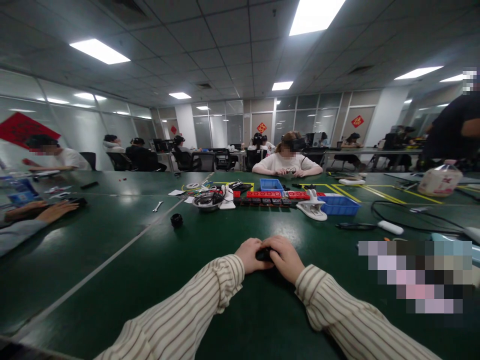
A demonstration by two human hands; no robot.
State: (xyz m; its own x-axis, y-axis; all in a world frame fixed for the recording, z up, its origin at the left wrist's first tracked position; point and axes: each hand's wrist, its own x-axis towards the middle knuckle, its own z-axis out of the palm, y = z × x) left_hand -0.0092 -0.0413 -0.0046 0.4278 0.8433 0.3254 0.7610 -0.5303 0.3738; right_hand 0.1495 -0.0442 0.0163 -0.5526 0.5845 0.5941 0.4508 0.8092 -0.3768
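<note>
On the green tabletop (240, 305) in front of me, both my hands close round a small black rounded object (264, 254) that looks like a computer mouse. My left hand (249, 254) grips its left side, low against the table. From the right, my right hand (286, 256) curls over it, thumb toward me and fingers reaching across the top. Most of the object is hidden under my fingers; only its near end shows. Farther off to the left sits a black ring-shaped part (176, 220), apart from my hands.
Beyond my hands lie a bowl of cables (208, 200), a red strip of modules (268, 194), a white stand (313, 207) and blue bins (339, 205). A wrench (157, 206) lies left. Black cables and a white adapter (390, 227) lie right. Other people sit around the table.
</note>
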